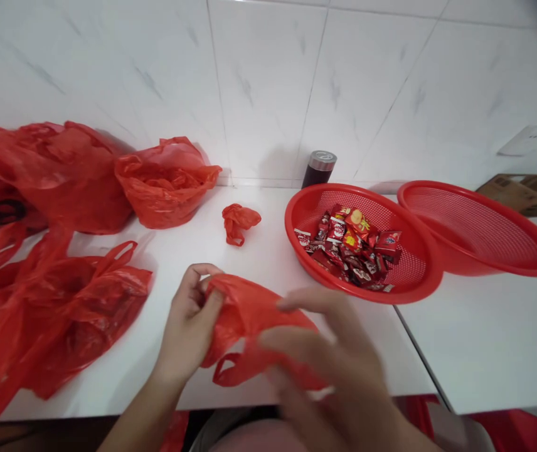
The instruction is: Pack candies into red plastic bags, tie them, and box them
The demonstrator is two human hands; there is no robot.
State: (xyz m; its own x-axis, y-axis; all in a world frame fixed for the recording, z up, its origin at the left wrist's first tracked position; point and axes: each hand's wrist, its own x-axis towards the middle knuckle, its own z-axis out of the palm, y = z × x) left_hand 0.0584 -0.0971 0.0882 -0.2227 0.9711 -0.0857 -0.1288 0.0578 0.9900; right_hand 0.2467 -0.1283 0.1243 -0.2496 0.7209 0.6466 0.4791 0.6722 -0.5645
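My left hand (188, 323) pinches one edge of a small red plastic bag (244, 317) held just above the front of the white table (268, 257). My right hand (329, 358) is blurred by motion at the bag's right side, fingers curled over it; whether it grips the bag is unclear. The bag's handle loop hangs below between both hands. A red mesh basket (404, 279) with several wrapped candies (353, 248) sits to the right of my hands.
Several red plastic bags (61, 301) lie piled at the left, one open bag (167, 182) stands at the back, a small crumpled bag (239, 221) lies mid-table. A second red basket (480, 226), a dark can (319, 168) and a cardboard box (522, 191) stand at the right.
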